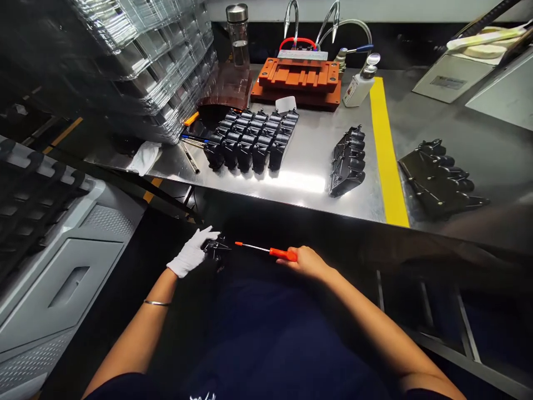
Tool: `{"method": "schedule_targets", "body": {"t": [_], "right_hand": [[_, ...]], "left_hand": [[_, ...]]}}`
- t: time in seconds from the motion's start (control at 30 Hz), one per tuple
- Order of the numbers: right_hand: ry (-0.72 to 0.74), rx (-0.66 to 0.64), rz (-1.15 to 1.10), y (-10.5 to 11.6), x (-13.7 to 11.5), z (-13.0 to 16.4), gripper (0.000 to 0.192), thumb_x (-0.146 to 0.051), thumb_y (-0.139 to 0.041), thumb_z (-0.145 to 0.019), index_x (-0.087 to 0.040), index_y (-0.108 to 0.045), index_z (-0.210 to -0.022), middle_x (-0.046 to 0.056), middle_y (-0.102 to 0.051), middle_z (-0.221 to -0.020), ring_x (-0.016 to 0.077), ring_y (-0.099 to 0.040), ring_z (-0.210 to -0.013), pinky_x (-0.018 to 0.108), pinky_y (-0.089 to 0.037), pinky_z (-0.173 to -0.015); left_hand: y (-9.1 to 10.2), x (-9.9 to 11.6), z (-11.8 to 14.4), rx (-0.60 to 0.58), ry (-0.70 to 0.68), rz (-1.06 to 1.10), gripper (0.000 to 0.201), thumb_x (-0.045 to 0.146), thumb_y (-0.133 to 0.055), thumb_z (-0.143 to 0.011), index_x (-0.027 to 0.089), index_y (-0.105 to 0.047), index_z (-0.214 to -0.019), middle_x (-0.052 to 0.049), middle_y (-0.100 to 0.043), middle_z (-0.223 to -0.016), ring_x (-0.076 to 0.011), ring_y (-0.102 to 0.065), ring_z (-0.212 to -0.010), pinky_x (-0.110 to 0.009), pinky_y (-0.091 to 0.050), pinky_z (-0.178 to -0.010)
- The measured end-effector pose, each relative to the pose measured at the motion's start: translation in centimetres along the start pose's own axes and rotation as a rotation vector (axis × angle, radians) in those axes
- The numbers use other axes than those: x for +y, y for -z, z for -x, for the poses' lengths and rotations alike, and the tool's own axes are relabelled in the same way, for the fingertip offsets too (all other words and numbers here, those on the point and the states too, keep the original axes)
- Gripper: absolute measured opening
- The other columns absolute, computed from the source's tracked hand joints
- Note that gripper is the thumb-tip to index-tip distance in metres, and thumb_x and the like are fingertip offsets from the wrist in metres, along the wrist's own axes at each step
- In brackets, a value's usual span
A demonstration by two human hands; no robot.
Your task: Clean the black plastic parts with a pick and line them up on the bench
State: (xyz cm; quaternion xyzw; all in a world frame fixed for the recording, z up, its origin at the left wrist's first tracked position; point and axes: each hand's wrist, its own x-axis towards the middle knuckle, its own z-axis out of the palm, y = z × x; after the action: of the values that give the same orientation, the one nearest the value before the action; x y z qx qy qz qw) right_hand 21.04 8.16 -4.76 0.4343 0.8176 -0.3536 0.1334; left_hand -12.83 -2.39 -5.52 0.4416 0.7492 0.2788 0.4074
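My left hand (189,256), in a white glove, is closed around a small black plastic part (215,248), mostly lost against the dark background. Bare, my right hand (307,261) grips the orange handle of a thin tool like a screwdriver (283,254). Its metal shaft points left and ends in an orange tip, a short way from the black part. Beyond my hands, on the metal bench (308,203), stand rows of black plastic parts (252,139). Another group of such parts (348,158) sits to their right.
Stacked clear plastic trays (150,72) rise at the left, near a glass bottle (240,47). An orange fixture (297,78) and a white pump bottle (360,86) stand at the back. More black parts (441,178) lie beyond the yellow stripe (387,150). A grey crate (79,266) is lower left.
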Motion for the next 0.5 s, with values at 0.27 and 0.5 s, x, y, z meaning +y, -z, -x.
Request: {"method": "schedule_targets", "body": {"t": [0.27, 0.5], "right_hand": [[0.093, -0.049, 0.114, -2.6, -1.7, 0.9, 0.049, -0.067, -0.047, -0.086, -0.021, -0.063, -0.08, 0.003, -0.067, -0.065, 0.0179, -0.064, -0.062, 0.024, -0.033, -0.055], [0.106, -0.056, 0.184, -3.6, -2.7, 1.2, 0.051, -0.067, -0.043, -0.088, -0.021, -0.065, -0.09, 0.006, -0.071, -0.073, 0.022, -0.069, -0.071, 0.025, -0.037, -0.06]], "left_hand": [[-2.1, -0.6, -2.6, 0.288, 0.228, 0.011, 0.043, 0.048, -0.065, -0.075, 0.013, -0.06, -0.1, -0.014, -0.07, -0.105, -0.0277, -0.063, -0.103, -0.039, -0.049, -0.09], [-5.4, 0.1, -3.4, 0.267, 0.25, -0.031, 0.04, 0.048, -0.068, -0.074, 0.016, -0.06, -0.097, -0.012, -0.07, -0.103, -0.0266, -0.065, -0.098, -0.037, -0.048, -0.085]]}}
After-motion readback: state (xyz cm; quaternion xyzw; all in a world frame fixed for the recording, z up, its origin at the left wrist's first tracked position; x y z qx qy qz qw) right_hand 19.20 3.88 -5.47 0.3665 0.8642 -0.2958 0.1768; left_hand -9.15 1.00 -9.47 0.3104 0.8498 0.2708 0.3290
